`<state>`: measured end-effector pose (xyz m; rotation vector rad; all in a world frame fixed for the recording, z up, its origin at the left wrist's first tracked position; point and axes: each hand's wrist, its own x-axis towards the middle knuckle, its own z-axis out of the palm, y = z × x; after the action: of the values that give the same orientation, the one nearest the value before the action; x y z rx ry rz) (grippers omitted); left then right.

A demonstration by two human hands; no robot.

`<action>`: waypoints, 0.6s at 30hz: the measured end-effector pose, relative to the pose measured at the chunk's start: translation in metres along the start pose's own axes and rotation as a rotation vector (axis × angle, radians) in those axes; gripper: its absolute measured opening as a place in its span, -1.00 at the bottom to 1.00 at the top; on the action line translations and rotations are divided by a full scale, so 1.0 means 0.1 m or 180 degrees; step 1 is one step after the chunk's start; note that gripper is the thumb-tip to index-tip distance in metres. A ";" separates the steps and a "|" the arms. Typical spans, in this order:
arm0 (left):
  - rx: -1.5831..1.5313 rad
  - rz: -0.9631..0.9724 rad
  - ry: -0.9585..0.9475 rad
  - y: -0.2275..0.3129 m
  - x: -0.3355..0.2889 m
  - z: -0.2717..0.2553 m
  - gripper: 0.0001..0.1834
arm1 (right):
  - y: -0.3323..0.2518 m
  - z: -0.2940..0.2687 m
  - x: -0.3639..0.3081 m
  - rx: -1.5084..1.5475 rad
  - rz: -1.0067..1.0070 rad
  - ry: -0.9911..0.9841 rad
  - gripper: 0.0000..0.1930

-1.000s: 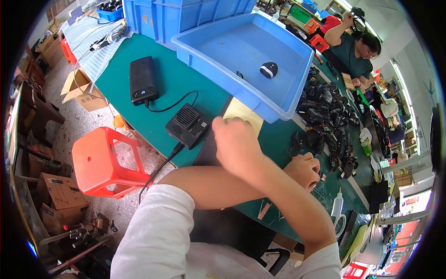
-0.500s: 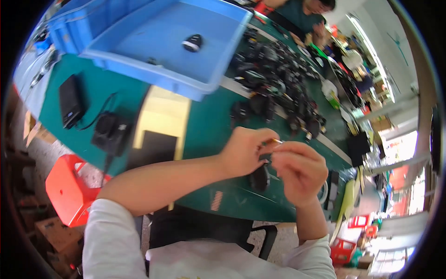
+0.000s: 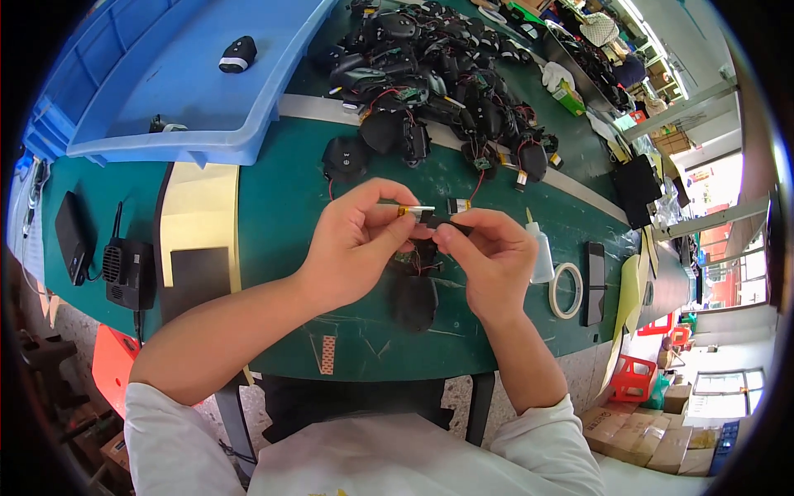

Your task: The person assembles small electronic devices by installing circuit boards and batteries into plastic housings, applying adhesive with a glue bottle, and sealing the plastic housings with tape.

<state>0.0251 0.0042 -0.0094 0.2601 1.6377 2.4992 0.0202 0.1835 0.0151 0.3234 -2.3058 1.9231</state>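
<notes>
Has the silver-and-yellow cell in the left hand, in a grip narrowed to the thinness of the part, thumb against forefinger. Has a black strip in the right hand, pinched likewise, with little or no gap to be seen in the grip. Has both parts close together beyond the black casing, apparently raised above the green counter.

Judging by looks, should find the cell very light, firm across the flat faces, rather smooth, and easily dented or creased. Best taken by the side edges near the yellow end, with gentle pressure and no fingernail on the silver skin. Should find the strip light too, perhaps pliable; cannot tell whether sticky. Best taken by one end.

Shows the cell nearly edge-on, yellow end at the left fingertips, silver length jutting toward the right hand. Shows the strip reaching leftward from the right fingertips toward the cell; cannot tell whether touching it.

Around the black casing: at its far side, a circuit board with wires; beyond and to its right, a second cell; to its right, a white bottle, then a tape roll.
</notes>
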 end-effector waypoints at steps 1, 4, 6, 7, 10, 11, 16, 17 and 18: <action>0.0021 0.0083 0.0031 -0.01 0.01 -0.01 -0.86 | 0.01 0.01 -0.01 0.0257 0.0052 -0.0047 -0.84; 0.0108 0.0361 0.0162 -0.08 0.03 0.00 -0.93 | -0.03 0.06 -0.02 0.0653 0.0260 -0.0078 -0.86; 0.0168 0.0558 0.0258 -0.10 0.03 -0.01 -0.95 | -0.03 0.11 -0.02 0.0782 0.0415 -0.0061 -0.87; 0.0540 0.0581 0.0239 -0.10 0.03 -0.04 -0.95 | -0.04 0.11 -0.03 0.0841 0.0404 -0.0064 -0.87; 0.0843 0.0499 0.0216 -0.03 0.02 -0.05 -0.94 | -0.05 0.10 -0.04 0.0932 0.0378 -0.0062 -0.87; 0.0788 0.0384 0.0208 -0.01 0.01 -0.05 -0.93 | -0.04 0.10 -0.04 0.0982 0.0370 -0.0051 -0.86; 0.0210 0.0133 0.0107 0.02 -0.02 -0.01 -0.87 | -0.01 0.12 -0.04 0.0911 0.0347 -0.0063 -0.84; 0.0265 0.0069 0.0093 0.03 -0.03 0.00 -0.86 | -0.01 0.13 -0.04 0.0942 0.0429 -0.0009 -0.83; 0.0253 0.0075 0.0101 0.01 -0.03 -0.01 -0.86 | 0.00 0.13 -0.04 0.0930 0.0429 -0.0019 -0.83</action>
<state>0.0280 0.0022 -0.0086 0.2515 1.7587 2.4709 0.0249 0.1716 0.0114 0.2047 -2.0965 2.3318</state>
